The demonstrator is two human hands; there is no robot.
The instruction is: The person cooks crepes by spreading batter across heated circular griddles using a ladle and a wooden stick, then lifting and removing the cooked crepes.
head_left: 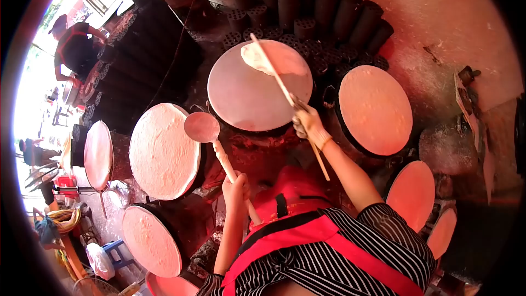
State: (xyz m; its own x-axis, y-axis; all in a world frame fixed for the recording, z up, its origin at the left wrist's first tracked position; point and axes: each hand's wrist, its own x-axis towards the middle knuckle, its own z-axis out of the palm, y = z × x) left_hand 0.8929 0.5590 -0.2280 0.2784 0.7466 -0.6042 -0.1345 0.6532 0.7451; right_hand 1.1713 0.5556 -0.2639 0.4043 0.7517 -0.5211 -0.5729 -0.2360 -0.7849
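My left hand (235, 187) is closed around the wooden handle of a ladle (202, 127), whose round bowl is raised beside the middle griddle. With the fingers of my right hand (308, 122) wrapped round it, a long thin wooden stick (272, 69) slants across the round flat griddle (257, 96). White batter (290, 61) lies in a patch at the griddle's far side, under the stick's upper part. Whether the stick touches the batter I cannot tell. Left of the ladle, a griddle is covered by a pale batter sheet (163, 151); another batter sheet (376, 111) lies to the right.
More coated griddles (150, 241) (412, 196) curve around me on both sides. Black perforated coal briquettes (326, 8) are stacked behind the middle griddle and along the left. A person (76, 49) bends at the far left. A blue stool (118, 255) stands lower left.
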